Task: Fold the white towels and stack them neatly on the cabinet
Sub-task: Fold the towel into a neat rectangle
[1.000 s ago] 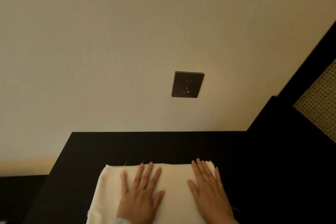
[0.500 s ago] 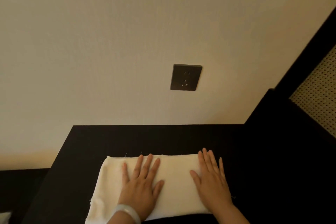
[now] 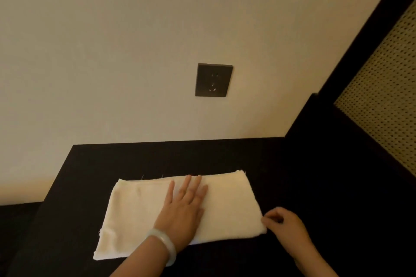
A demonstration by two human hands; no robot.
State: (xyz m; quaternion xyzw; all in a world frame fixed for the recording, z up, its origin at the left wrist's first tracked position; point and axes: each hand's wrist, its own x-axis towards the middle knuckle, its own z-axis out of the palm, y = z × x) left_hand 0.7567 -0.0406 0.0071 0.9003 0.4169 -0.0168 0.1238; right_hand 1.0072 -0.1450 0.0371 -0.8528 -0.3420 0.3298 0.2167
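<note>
A folded white towel [image 3: 135, 213] lies flat on the dark cabinet top [image 3: 157, 157], long side left to right. My left hand [image 3: 184, 207] presses flat on the towel's middle, fingers straight and pointing toward the wall; a pale bangle circles that wrist. My right hand [image 3: 283, 222] sits at the towel's near right corner with curled fingers pinching the edge there.
A dark wall socket [image 3: 213, 80] is on the cream wall above the cabinet. A tall dark frame with a perforated panel [image 3: 387, 105] rises at the right. The cabinet's left edge drops off near the towel's left end.
My right hand has slid off the towel's top to its near right corner and curled onto the edge. My left hand has moved toward the towel's middle. The view tilted down.
</note>
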